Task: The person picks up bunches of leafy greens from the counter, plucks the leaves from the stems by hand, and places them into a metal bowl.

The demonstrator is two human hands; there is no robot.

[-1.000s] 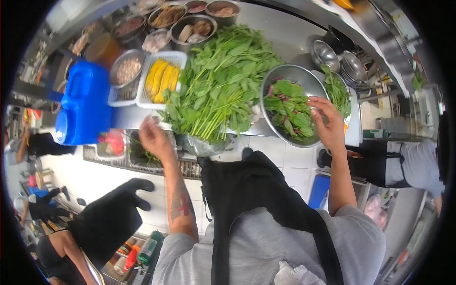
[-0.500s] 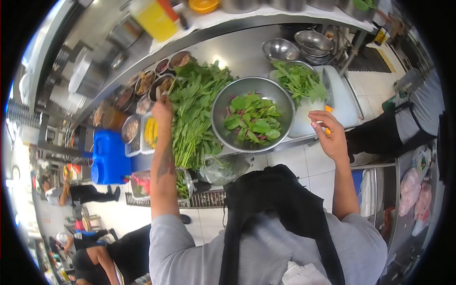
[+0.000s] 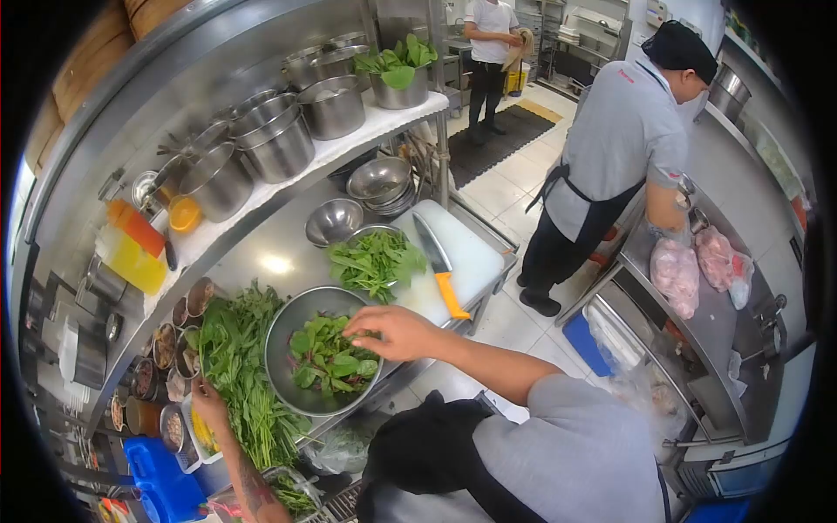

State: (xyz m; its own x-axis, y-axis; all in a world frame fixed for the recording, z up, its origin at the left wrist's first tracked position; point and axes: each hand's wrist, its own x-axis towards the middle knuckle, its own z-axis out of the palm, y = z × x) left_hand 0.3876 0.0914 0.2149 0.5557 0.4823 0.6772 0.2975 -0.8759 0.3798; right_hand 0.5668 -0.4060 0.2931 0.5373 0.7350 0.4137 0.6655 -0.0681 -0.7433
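My right hand [image 3: 379, 333] is over the right side of a large steel bowl [image 3: 277, 353], its fingers bent down at the leaves [image 3: 324, 359] with reddish stems inside. Whether it pinches a leaf is too small to tell. To the left, my left hand [image 3: 209, 403] lies at the edge of a big pile of leafy greens [image 3: 240, 366], near the yellow items [image 3: 205, 433] in a white basket; its fingertips are hard to make out. Behind the large bowl, a smaller bowl of cut greens [image 3: 375, 261] stands beside a white cutting board [image 3: 471, 248] bearing a yellow-handled knife [image 3: 451, 295].
A shelf [image 3: 288, 174] with steel pots overhangs the counter's back. Steel bowls [image 3: 381, 181] stand beneath it. A blue jug [image 3: 161, 479] is at lower left. A co-worker [image 3: 615, 139] works at the right counter near pink bags [image 3: 676, 275]; another person [image 3: 490, 52] stands farther back.
The view has swung to the right and up. My right hand has moved from beside the large bowl back over its leaves. My left hand remains near the greens and small bowls.
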